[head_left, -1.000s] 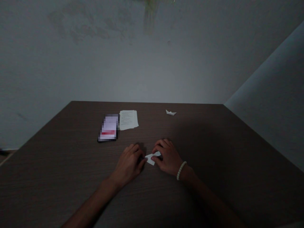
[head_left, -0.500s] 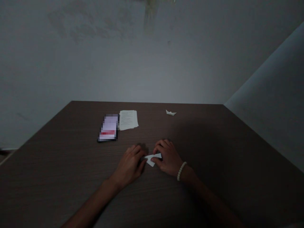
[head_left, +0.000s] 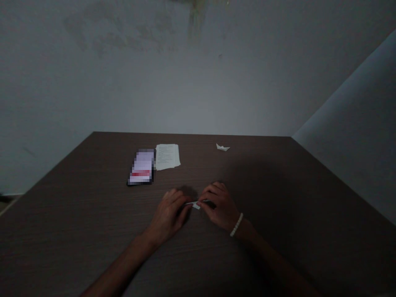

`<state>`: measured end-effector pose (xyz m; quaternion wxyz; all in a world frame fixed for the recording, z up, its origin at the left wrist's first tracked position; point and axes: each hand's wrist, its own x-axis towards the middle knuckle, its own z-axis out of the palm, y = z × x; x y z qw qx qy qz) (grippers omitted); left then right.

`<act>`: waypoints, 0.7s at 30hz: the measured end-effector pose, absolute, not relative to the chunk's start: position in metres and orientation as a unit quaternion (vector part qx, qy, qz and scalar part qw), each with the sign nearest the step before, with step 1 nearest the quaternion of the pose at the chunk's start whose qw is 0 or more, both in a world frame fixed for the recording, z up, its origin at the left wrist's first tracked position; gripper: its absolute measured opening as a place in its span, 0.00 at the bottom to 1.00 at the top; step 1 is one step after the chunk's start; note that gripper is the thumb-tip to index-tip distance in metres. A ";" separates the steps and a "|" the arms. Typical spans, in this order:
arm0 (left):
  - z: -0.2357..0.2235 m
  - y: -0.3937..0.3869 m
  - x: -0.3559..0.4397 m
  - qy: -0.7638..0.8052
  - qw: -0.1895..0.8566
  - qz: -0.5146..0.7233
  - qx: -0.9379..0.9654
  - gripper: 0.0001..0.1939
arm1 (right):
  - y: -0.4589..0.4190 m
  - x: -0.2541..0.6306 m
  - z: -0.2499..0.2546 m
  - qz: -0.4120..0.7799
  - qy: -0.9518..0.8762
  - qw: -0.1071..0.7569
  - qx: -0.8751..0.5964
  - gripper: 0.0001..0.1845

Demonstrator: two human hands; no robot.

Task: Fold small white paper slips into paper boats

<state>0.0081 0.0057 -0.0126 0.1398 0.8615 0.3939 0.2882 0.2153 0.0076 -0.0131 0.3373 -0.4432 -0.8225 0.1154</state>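
Between my two hands is a small folded white paper (head_left: pixel 196 205), seen nearly edge-on, with a pointed flap hanging below its top edge. My left hand (head_left: pixel 170 210) pinches its left end between thumb and fingers. At the right end, my right hand (head_left: pixel 219 206) grips the paper with thumb and bent fingers, and a beaded bracelet circles that wrist. Fingers cover both ends of the paper. Both hands are low over the brown table (head_left: pixel 192 255).
A phone (head_left: pixel 141 167) with a lit, pixelated screen lies left of a stack of printed paper sheets (head_left: pixel 167 156). Toward the back edge sits a small folded paper boat (head_left: pixel 222 147). A stained wall (head_left: pixel 185 90) rises behind the table.
The folded paper has tilted, so less of its face and flap shows. My right thumb has moved slightly up and left against it. The phone, sheets and boat stay in place.
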 end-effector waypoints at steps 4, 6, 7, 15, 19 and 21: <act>-0.011 0.006 0.005 0.372 0.052 0.321 0.869 0.06 | 0.008 0.218 -0.015 0.082 -0.825 0.368 -0.421 0.04; -0.012 0.006 0.003 0.365 0.022 0.311 0.877 0.07 | 0.008 0.220 -0.016 0.062 -0.835 0.361 -0.412 0.05; -0.012 0.006 0.003 0.360 0.012 0.305 0.882 0.07 | 0.008 0.220 -0.016 0.053 -0.841 0.353 -0.407 0.05; -0.017 0.012 -0.001 0.347 0.001 0.275 0.897 0.09 | 0.009 0.224 -0.016 0.026 -0.880 0.263 -0.394 0.07; -0.017 0.013 -0.004 0.342 -0.005 0.248 0.906 0.11 | 0.011 0.228 -0.015 -0.003 -0.890 0.244 -0.385 0.08; -0.017 0.014 -0.005 0.342 -0.009 0.243 0.908 0.11 | 0.012 0.229 -0.016 -0.008 -0.892 0.244 -0.381 0.08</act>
